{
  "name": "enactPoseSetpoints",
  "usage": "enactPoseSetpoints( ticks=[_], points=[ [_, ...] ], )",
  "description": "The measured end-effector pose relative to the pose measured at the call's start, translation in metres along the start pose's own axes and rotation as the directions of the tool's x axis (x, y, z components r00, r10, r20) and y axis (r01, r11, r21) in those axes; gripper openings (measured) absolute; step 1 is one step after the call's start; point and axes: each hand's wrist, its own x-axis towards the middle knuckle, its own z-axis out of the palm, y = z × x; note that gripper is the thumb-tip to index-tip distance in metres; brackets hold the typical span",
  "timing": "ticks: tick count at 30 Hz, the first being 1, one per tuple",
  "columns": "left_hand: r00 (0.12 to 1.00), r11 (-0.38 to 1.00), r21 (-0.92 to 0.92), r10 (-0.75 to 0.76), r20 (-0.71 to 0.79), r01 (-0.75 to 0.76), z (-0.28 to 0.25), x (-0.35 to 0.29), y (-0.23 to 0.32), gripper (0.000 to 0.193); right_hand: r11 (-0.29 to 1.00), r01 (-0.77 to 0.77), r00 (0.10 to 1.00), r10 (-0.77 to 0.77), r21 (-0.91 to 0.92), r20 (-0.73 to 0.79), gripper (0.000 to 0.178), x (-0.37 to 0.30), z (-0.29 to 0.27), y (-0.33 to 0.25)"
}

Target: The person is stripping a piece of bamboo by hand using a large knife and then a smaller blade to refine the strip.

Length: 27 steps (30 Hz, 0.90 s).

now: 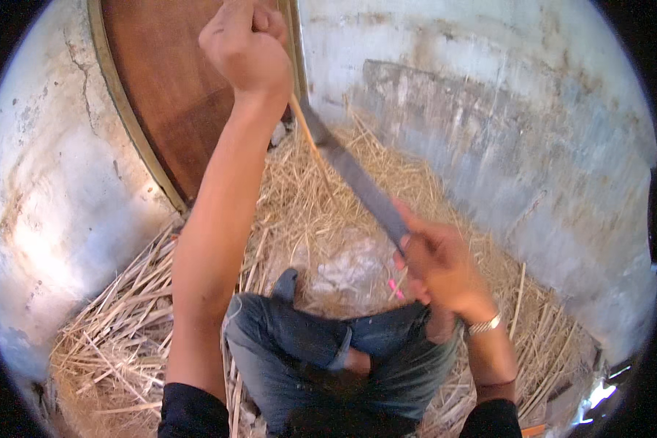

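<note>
My left hand is raised at the top, closed in a fist and partly cut off by the picture's edge. From beside its wrist a thin tan bamboo strip slants down toward the straw; the grip on it is mostly hidden behind the hand. My right hand, with a metal-banded watch at the wrist, is closed around the lower end of a machete. Its long grey blade, a little blurred, points up and left. The strip lies along the blade's upper part; whether they touch I cannot tell. The machete's handle is hidden in my hand.
Split strips and sticks lie piled at the left, with fine shavings ahead and more sticks at the right. My jeans-clad legs are folded below. A brown door and a worn whitish wall stand close.
</note>
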Motion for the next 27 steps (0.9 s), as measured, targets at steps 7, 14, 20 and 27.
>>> enactPoseSetpoints(
  ticks=[7, 14, 20, 27],
  points=[
    [0.941, 0.939, -0.245, -0.164, 0.297, 0.241, -0.029, -0.002, 0.009, 0.054, 0.928, 0.25, 0.91, -0.129, 0.275, -0.394, 0.051, -0.016, 0.004, 0.013],
    [0.742, 0.765, -0.354, -0.23, 0.63, 0.538, -0.056, 0.009, 0.01, 0.057, 0.755, 0.029, 0.962, 0.158, 0.655, -0.225, 0.058, -0.037, 0.033, 0.07],
    [0.921, 0.933, -0.159, -0.269, 0.283, 0.322, -0.033, -0.004, 0.017, 0.059, 0.801, 0.148, 0.936, 0.076, 0.58, -0.343, 0.088, -0.046, 0.07, 0.1],
    [0.97, 0.971, 0.031, -0.238, 0.041, 0.237, 0.019, 0.014, 0.02, 0.05, 0.549, -0.285, 0.926, 0.369, 0.786, 0.078, 0.078, -0.047, 0.055, 0.143]
  ],
)
